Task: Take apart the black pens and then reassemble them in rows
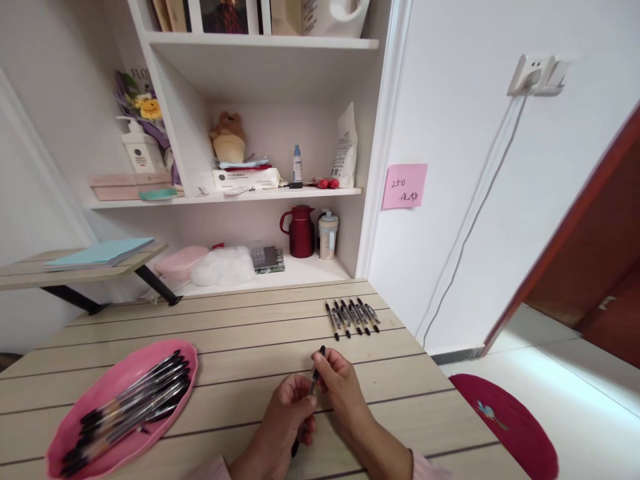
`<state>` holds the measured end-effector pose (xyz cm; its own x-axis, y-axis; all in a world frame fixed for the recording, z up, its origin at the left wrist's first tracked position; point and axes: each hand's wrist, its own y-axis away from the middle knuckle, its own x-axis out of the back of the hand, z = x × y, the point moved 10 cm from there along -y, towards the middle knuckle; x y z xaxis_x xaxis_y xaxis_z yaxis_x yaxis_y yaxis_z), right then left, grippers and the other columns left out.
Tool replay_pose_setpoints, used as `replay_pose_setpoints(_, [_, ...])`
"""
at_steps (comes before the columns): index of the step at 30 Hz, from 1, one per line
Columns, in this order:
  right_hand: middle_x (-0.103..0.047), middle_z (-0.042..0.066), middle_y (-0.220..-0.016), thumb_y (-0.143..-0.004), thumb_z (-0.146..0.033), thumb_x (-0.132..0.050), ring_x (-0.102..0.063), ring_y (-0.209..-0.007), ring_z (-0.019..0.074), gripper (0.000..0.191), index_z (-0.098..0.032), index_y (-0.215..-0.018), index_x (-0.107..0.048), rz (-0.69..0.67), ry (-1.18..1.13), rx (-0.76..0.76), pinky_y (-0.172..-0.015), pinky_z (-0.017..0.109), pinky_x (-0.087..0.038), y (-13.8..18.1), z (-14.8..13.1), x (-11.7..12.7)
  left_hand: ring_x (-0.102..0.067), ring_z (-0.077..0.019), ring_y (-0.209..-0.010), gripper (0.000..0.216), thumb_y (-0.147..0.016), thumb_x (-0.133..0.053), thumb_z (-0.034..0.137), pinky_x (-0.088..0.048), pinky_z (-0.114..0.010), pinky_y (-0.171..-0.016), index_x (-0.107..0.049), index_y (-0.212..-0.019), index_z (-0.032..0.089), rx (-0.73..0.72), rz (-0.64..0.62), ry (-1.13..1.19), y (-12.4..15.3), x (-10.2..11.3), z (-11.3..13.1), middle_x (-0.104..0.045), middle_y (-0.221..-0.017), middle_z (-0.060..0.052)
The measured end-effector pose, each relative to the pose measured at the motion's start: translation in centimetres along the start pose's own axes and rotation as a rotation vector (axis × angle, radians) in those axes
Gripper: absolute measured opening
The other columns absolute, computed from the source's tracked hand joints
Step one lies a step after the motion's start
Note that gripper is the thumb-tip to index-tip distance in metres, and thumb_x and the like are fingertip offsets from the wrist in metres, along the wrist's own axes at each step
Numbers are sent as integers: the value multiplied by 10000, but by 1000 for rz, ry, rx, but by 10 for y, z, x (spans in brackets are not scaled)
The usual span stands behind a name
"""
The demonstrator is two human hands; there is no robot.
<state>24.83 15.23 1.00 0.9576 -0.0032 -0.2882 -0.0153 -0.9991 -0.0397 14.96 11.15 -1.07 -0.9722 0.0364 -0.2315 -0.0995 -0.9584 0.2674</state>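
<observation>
Both of my hands hold one black pen [314, 379] above the wooden table [240, 333]. My left hand [287, 417] is closed around its lower part. My right hand [340, 387] pinches its upper part, with the pen's tip sticking up past the fingers. A pink tray [75, 427] at the near left holds several black pens [135, 400]. A row of several black pens [353, 317] lies side by side on the table beyond my hands, near the far right edge.
White shelves [280, 193] behind the table hold a dark red jug [301, 232], a cup, bottles and a soft toy. A pink note [404, 186] sticks to the wall. A red mat [505, 413] lies on the floor at right.
</observation>
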Motion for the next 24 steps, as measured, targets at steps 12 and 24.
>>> replay_pose_setpoints(12, [-512, -30, -480, -686, -480, -632, -390, -427, 69, 349, -138, -664, -568, -19, -144, -76, -445, 204, -286, -5, 8, 3, -258, 7, -295, 390, -714, -591, 412, -131, -151, -291, -549, -996, 146, 46, -223, 24, -4, -13, -13, -586, -644, 13])
replay_pose_setpoints(24, [-609, -1, -650, -642, -517, -650, -494, -451, 73, 408, -163, -816, -545, 228, -301, -79, -408, 181, -324, -13, -4, 42, -221, -1, -280, 481, -731, -593, 396, -153, -145, -274, -477, -1144, 179, 84, -272, 137, -3, -15, -23, -541, -568, 53])
